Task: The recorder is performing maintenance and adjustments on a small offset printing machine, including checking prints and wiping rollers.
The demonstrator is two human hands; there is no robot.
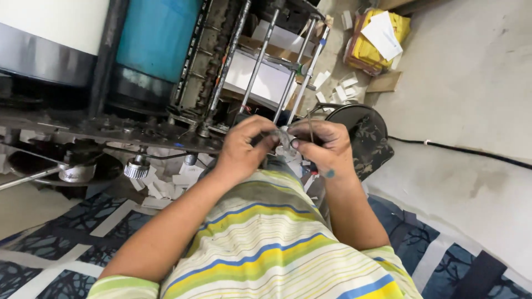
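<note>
In front of the dark metal printing machine, both hands pinch a small clear plastic piece. The left hand and right hand each keep a narrow grip; steadying it close would probably help.

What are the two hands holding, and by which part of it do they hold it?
Both the left hand and the right hand pinch a small clear piece between their fingertips, one at each end. What it is cannot be told.
</note>
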